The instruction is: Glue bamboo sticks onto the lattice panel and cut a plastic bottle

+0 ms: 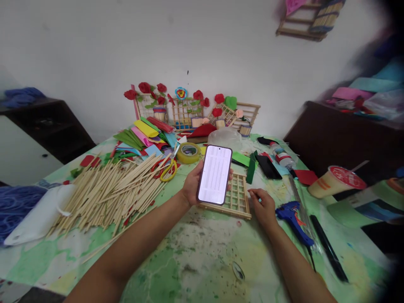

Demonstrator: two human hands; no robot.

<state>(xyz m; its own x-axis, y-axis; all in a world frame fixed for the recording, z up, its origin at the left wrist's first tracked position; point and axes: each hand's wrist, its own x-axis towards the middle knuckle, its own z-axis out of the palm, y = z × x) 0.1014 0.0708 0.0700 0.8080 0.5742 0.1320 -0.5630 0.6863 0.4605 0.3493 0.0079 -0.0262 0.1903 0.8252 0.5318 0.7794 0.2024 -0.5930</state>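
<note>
Nearest the camera, a worn green table (202, 261) is seen, and two bare forearms are stretched across it. A lit phone (215, 174) is held upright above the table by the left hand (193, 185), the fingers being wrapped around its edges and the thumb laid along its left side. Directly beneath and behind the phone, a small wooden lattice (237, 201) is laid flat on the table. The right hand (264, 206) is rested just right of the lattice, its fingers loosely curled and grasping nothing, with the fingertips touching or almost touching the frame's right edge; which cannot be told.

To the right of the lattice, a blue glue gun (293, 219) is laid, and farther right a sealed drink cup (335, 182) lies tilted. To the left of the lattice, a large heap of wooden sticks (110, 191) is spread. Beyond the heap, yellow-handled scissors (168, 169) and a roll of tape (188, 152) are found, then rolled coloured sheets (148, 134). Farthest from the lattice, against the wall, finished stick frames with red paper flowers (186, 107) are stood.
</note>
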